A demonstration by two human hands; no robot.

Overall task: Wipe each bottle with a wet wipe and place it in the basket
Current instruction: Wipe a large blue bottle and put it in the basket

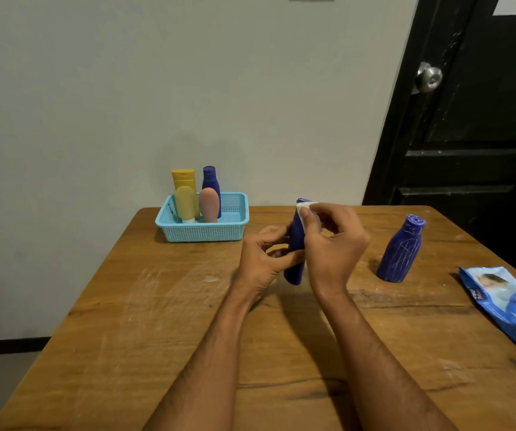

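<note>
The right hand point(332, 244) covers most of the wipe point(302, 213) and the upper side of the dark blue bottle point(295, 244). The pack of wipes point(508, 309) at the tabletop's right edge is cut off by the frame, its print too small to read. Basket point(202, 231) walls hide the lower parts of the four bottles inside.

Wipes pack point(511, 309), right edge of the tabletop point(126, 321): white lettering on the blue wrapper, too small and tilted to read.
Bottles, basket: no readable text.
</note>
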